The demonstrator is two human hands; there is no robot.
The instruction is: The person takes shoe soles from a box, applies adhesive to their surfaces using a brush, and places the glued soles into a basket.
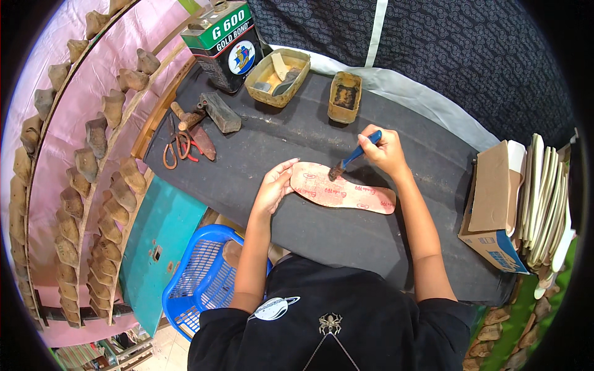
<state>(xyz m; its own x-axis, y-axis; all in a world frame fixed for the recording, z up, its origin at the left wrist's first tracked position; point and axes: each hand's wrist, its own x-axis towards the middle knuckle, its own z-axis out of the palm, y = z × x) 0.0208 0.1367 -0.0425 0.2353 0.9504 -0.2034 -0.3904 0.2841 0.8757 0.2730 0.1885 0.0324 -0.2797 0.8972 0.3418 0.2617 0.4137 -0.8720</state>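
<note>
My left hand (272, 187) grips a pinkish shoe insole (318, 193) by its wide left end, holding it over the dark work table. Red printing runs across the upper face of the sole piece. In my right hand (385, 151) is a blue-handled brush (356, 154), its handle pinched between thumb and fingers. The dark bristles touch the insole near its upper edge, left of the middle. Beyond my hands stands a small tan tub (359, 111) with dark residue inside.
A yellowish tub (297, 62) with scraps stands beside a green-and-black metal can (238, 83). Scissors (170, 154), a dark block (221, 113) and a hammer-like tool lie left. Shoe lasts (96, 136) line racks far left. A blue basket (179, 297) sits below; a cardboard box (492, 191) stands right.
</note>
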